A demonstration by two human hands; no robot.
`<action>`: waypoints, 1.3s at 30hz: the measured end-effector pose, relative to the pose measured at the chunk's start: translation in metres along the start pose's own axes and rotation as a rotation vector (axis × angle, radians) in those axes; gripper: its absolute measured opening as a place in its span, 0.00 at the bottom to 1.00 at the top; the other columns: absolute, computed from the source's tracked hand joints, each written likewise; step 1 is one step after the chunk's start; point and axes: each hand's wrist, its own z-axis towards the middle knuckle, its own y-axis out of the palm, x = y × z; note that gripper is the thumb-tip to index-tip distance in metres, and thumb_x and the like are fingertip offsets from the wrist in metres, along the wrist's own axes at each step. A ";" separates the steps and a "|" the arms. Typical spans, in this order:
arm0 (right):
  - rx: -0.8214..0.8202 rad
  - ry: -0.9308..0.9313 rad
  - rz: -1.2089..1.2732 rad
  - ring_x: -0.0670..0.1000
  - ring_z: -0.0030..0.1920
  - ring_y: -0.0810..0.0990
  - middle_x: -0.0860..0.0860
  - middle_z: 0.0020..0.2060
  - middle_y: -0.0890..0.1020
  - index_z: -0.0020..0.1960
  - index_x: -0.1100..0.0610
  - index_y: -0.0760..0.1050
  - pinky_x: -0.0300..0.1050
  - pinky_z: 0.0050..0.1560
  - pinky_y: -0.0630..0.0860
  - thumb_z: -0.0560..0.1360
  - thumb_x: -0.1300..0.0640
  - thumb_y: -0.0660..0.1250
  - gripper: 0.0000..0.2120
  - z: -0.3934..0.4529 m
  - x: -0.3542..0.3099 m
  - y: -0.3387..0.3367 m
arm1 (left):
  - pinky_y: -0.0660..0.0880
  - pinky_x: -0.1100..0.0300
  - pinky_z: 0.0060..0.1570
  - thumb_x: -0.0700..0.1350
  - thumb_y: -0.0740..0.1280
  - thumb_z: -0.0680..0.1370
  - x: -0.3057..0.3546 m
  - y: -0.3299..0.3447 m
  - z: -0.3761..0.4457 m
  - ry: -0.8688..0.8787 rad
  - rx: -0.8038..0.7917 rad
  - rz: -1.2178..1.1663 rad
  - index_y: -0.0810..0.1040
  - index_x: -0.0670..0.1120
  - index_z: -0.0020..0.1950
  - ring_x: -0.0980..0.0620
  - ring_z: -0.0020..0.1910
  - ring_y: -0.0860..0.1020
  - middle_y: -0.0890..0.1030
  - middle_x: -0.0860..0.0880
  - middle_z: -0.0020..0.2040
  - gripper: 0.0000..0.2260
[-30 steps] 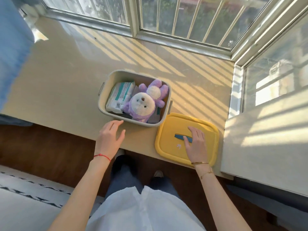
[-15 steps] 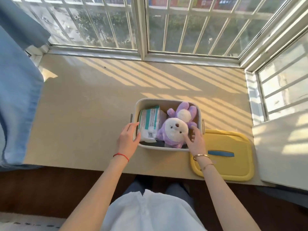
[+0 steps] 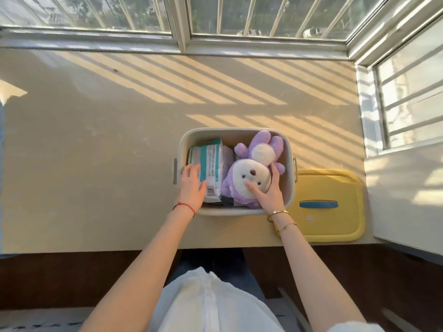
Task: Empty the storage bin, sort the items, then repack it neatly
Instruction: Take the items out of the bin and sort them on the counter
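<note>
A grey storage bin (image 3: pixel 236 133) stands open on the beige window ledge (image 3: pixel 107 144). Inside it on the left lies a white and teal pack (image 3: pixel 211 159). A purple and white plush toy (image 3: pixel 254 168) fills the right half. Dark items lie underneath, mostly hidden. My left hand (image 3: pixel 191 186) reaches over the bin's left rim and holds the pack, thumb on its front. My right hand (image 3: pixel 269 195) grips the plush toy's head, thumb on the white face and fingers round its right side.
The bin's yellow lid (image 3: pixel 335 224) with a blue handle (image 3: pixel 318 204) lies flat to the right of the bin, near the ledge's front edge. Barred windows close off the far and right sides. The ledge extends widely to the left of the bin.
My right hand left the yellow lid and came into the bin onto the plush toy. My left hand moved from the ledge in front of the bin onto the pack.
</note>
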 end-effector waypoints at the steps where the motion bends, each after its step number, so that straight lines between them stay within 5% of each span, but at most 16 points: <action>1: 0.009 0.001 0.009 0.47 0.65 0.70 0.47 0.67 0.69 0.75 0.47 0.53 0.44 0.63 0.69 0.67 0.48 0.77 0.45 0.002 0.002 -0.001 | 0.56 0.54 0.71 0.39 0.64 0.78 0.000 0.004 0.005 -0.031 -0.019 0.013 0.63 0.42 0.73 0.42 0.73 0.60 0.60 0.39 0.73 0.24; 5: 0.040 -0.033 0.031 0.46 0.68 0.69 0.45 0.69 0.67 0.73 0.43 0.57 0.50 0.67 0.70 0.66 0.49 0.78 0.44 0.006 0.010 -0.008 | 0.57 0.48 0.71 0.41 0.63 0.78 0.000 0.019 0.018 -0.179 -0.055 0.067 0.59 0.46 0.75 0.40 0.74 0.57 0.54 0.39 0.76 0.26; 8: 0.019 -0.045 0.076 0.46 0.68 0.69 0.46 0.69 0.68 0.73 0.43 0.58 0.50 0.66 0.72 0.67 0.53 0.78 0.42 0.004 0.011 -0.014 | 0.61 0.45 0.68 0.44 0.66 0.76 0.004 0.027 0.025 -0.221 -0.050 0.127 0.56 0.48 0.75 0.37 0.70 0.61 0.61 0.39 0.73 0.31; 13: 0.024 -0.069 0.100 0.31 0.63 0.67 0.39 0.65 0.68 0.74 0.50 0.60 0.26 0.59 0.68 0.69 0.59 0.76 0.39 0.002 0.006 -0.028 | 0.64 0.48 0.62 0.50 0.75 0.68 0.005 0.030 0.028 -0.186 -0.012 0.053 0.59 0.54 0.72 0.39 0.63 0.66 0.69 0.41 0.65 0.37; 15: -0.002 -0.080 0.090 0.32 0.63 0.67 0.38 0.66 0.67 0.74 0.50 0.60 0.25 0.58 0.68 0.70 0.59 0.75 0.38 0.003 0.005 -0.033 | 0.64 0.47 0.63 0.52 0.76 0.67 0.005 0.033 0.026 -0.151 -0.017 0.003 0.60 0.58 0.71 0.40 0.62 0.66 0.68 0.43 0.65 0.38; 21: -0.058 -0.089 0.097 0.42 0.69 0.66 0.43 0.71 0.65 0.75 0.44 0.57 0.36 0.64 0.71 0.71 0.55 0.74 0.40 0.002 0.002 -0.040 | 0.65 0.56 0.63 0.44 0.78 0.65 0.006 0.032 0.023 -0.149 -0.005 -0.259 0.61 0.60 0.72 0.51 0.62 0.70 0.67 0.48 0.64 0.41; 25: -0.012 -0.084 0.094 0.45 0.71 0.64 0.41 0.71 0.62 0.74 0.42 0.56 0.53 0.69 0.68 0.69 0.50 0.75 0.41 0.000 0.005 -0.039 | 0.69 0.56 0.64 0.40 0.79 0.65 0.007 0.026 0.022 -0.223 0.022 -0.399 0.56 0.54 0.75 0.56 0.61 0.71 0.71 0.49 0.67 0.46; 32: 0.051 -0.044 0.155 0.51 0.73 0.62 0.46 0.74 0.58 0.76 0.41 0.50 0.61 0.69 0.67 0.66 0.42 0.76 0.48 0.001 0.005 -0.034 | 0.73 0.51 0.62 0.37 0.76 0.68 0.008 0.022 0.013 -0.296 0.038 -0.505 0.56 0.53 0.74 0.58 0.55 0.74 0.75 0.52 0.62 0.42; 36: 0.025 0.065 0.263 0.45 0.64 0.75 0.49 0.67 0.72 0.77 0.42 0.40 0.50 0.63 0.74 0.67 0.50 0.77 0.54 -0.002 -0.005 -0.034 | 0.72 0.55 0.59 0.36 0.74 0.70 0.014 0.016 0.006 -0.228 0.060 -0.490 0.57 0.55 0.74 0.58 0.59 0.71 0.72 0.53 0.65 0.40; 39: 0.019 0.037 0.274 0.43 0.59 0.78 0.47 0.62 0.77 0.76 0.53 0.55 0.41 0.56 0.78 0.67 0.53 0.78 0.46 -0.002 -0.010 -0.037 | 0.73 0.61 0.55 0.35 0.73 0.70 0.016 0.008 -0.002 -0.186 0.085 -0.509 0.57 0.55 0.75 0.57 0.58 0.72 0.72 0.53 0.64 0.39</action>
